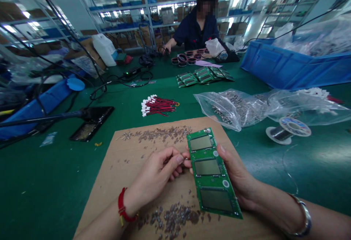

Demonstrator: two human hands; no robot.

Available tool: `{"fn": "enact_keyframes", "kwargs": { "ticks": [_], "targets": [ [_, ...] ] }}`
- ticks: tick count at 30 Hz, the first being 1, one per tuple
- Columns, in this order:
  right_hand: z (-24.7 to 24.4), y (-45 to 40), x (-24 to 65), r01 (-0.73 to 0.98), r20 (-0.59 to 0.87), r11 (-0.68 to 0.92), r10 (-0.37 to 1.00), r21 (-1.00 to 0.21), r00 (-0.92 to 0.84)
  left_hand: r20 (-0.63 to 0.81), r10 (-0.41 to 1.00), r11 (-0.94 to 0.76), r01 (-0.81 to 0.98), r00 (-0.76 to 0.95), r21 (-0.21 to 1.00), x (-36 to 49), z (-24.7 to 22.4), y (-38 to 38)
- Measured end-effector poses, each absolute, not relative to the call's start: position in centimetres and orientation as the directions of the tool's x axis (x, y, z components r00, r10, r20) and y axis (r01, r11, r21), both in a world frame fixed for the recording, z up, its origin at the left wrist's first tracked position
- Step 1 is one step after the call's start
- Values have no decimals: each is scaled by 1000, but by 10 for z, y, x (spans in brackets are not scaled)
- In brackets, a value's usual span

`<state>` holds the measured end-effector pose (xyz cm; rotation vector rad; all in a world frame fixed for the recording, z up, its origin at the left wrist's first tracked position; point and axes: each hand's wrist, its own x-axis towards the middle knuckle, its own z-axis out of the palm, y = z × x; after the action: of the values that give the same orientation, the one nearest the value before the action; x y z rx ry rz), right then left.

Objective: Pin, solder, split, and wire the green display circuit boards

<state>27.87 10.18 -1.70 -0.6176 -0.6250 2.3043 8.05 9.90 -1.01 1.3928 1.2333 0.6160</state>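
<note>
My right hand [237,176] grips a green circuit board [196,181] by its right edge, thumb on the front and fingertips showing past the left edge. Three grey display panels run along the board, which is tilted above a sheet of brown cardboard [120,174]. Close to the board's left edge, my left hand [164,168] is closed in a pinch; what sits between its fingertips is too small to make out. Small metal parts [172,218] lie in a pile below my hands, and more metal parts [161,134] are scattered along the cardboard's far edge.
Beyond the cardboard lie red-black wires with white connectors [159,105] and stacked circuit boards [204,75]. To the right are a bag of metal parts [236,106], a solder spool [287,130] and a blue bin [296,64]. A black stand [93,121] sits left. A co-worker [201,24] is opposite.
</note>
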Motion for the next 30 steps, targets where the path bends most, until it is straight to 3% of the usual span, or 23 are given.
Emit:
{"fn": "enact_keyframes", "kwargs": {
  "ticks": [13, 19, 22, 30],
  "targets": [
    [-16, 102, 282, -428, -286, -725, 636, -539, -717, -263, 908, 156, 319, 326, 935, 85, -15, 91],
    [-12, 106, 284, -469, -346, -724, 668, -506, -659, -45, 942, 26, 59, 334, 998, 84, -6, 93],
    [-13, 106, 284, -481, -357, -727, 670, -490, -651, -13, 942, -23, 105, 336, 994, 85, -3, 93],
    [-13, 106, 285, -469, -364, -740, 656, -482, -661, -96, 940, 16, 240, 327, 971, 83, -7, 95]
  ]
}}
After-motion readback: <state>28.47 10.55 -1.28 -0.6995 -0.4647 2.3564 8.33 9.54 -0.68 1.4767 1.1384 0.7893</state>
